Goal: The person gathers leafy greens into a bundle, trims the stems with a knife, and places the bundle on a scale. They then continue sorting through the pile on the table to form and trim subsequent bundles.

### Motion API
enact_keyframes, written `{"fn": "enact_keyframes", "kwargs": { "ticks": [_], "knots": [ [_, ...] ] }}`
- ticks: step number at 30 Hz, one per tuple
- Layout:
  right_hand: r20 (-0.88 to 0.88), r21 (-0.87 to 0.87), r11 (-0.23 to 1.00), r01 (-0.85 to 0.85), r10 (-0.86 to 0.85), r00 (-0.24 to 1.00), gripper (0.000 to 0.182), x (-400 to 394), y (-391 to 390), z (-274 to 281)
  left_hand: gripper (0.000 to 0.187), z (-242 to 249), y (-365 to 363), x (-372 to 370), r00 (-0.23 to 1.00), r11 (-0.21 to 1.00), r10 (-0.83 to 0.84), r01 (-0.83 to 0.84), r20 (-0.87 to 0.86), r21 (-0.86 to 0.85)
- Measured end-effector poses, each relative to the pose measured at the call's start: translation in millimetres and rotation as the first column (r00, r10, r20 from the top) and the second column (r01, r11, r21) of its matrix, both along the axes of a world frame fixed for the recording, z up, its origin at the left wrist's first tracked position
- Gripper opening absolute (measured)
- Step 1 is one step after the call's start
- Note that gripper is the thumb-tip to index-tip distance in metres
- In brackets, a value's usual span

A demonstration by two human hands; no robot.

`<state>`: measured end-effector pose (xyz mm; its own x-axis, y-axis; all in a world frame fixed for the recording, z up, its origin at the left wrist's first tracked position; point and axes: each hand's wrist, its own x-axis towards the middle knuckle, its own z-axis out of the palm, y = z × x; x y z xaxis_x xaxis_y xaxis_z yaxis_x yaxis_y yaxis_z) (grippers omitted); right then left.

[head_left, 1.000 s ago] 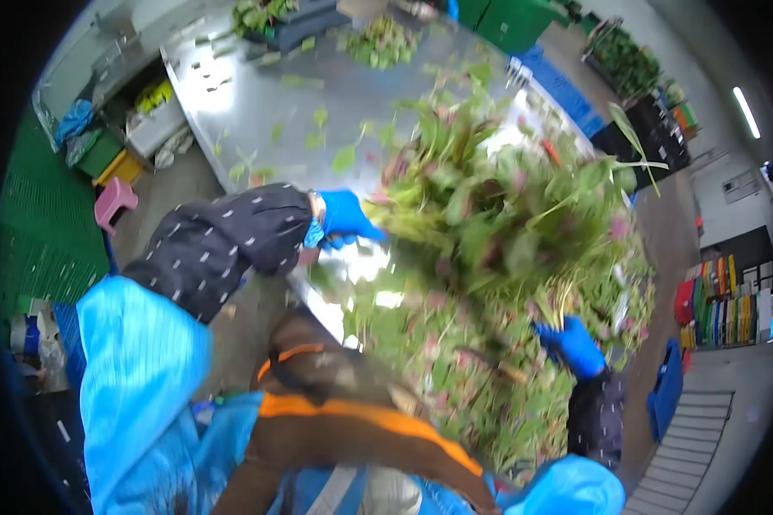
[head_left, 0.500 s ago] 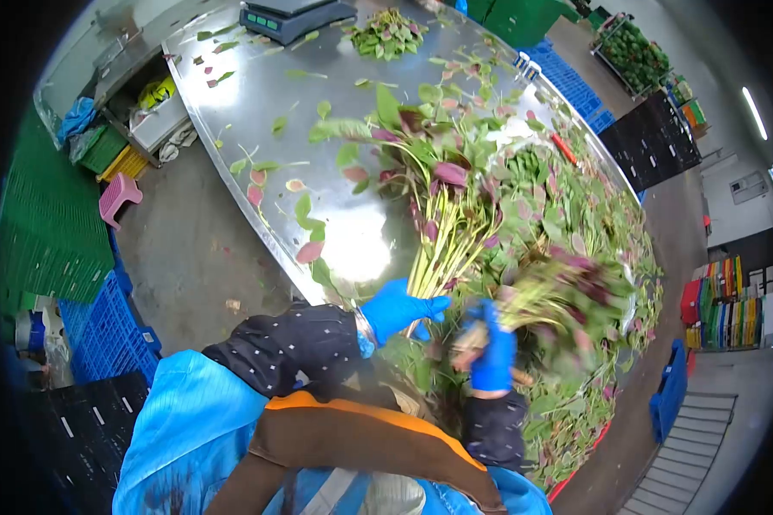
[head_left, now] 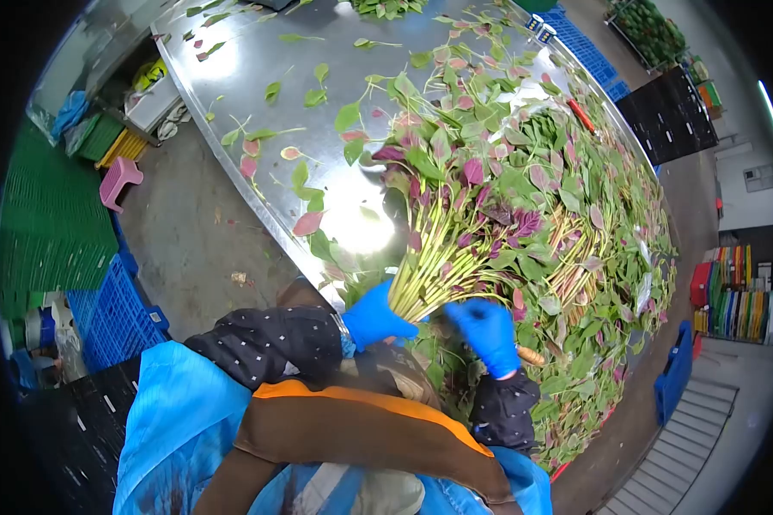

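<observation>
In the head view, my left hand [head_left: 378,318], in a blue glove, is closed round the lower stems of a thick bunch of amaranth greens [head_left: 442,249]. Its pale stems fan up and away, topped by green and purple leaves. Just right of the stem ends is my gloved right hand [head_left: 487,333], its fingers blurred and pointing toward the bunch. A tan, wooden-looking piece [head_left: 531,355] shows beside the right wrist. Under and beyond both hands spreads a heap of loose amaranth [head_left: 575,318], with another cluster of stems [head_left: 571,257] lying on it.
The metal table [head_left: 258,86] carries scattered leaves on its left side. A red-handled tool [head_left: 581,115] lies on the heap's far right. Part of a pile of leaves [head_left: 388,7] shows at the back. A pink stool [head_left: 120,182] and blue crate [head_left: 120,313] stand on the floor to the left.
The bunch that my right hand held is no longer in it, and the bunch in my left hand looks thicker. The view has shifted a little, and the scale has mostly left the frame.
</observation>
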<state>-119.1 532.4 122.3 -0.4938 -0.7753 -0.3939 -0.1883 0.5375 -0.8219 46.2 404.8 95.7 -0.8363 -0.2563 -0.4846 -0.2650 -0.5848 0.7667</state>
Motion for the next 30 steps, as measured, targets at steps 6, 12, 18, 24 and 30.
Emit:
{"fn": "enact_keyframes", "kwargs": {
  "ticks": [6, 12, 18, 24, 30],
  "knots": [
    [-0.152, -0.447, 0.879, 0.165, -0.256, 0.955, 0.018, 17.0, -56.7, 47.5, 0.056, 13.5, 2.1, 3.9, 1.0, 0.997, -0.016, 0.014, -0.024, -0.081],
    [0.295, -0.5, 0.622, -0.602, 0.776, 0.557, 0.02, 9.8, -11.7, 60.9, 0.054, 19.6, -2.1, 4.1, 0.999, 0.996, 0.026, -0.029, -0.04, -0.084],
    [-0.207, -0.331, 0.943, -0.033, -0.039, 0.978, 0.021, -7.4, -71.4, 74.4, 0.058, 20.8, 3.9, 2.3, 0.999, 0.998, 0.025, -0.027, -0.036, -0.05],
    [0.076, -0.476, 0.433, -0.765, 0.887, 0.455, 0.016, 0.2, -9.2, 56.9, 0.059, 20.4, 1.2, 3.1, 0.996, 0.985, 0.048, -0.059, -0.074, -0.16],
    [-0.142, -0.063, 0.981, -0.182, 0.172, 0.975, 0.028, -34.4, 45.4, 42.9, 0.056, 27.9, -1.2, 2.1, 1.0, 1.0, 0.01, -0.01, 0.006, -0.028]
  ]
}}
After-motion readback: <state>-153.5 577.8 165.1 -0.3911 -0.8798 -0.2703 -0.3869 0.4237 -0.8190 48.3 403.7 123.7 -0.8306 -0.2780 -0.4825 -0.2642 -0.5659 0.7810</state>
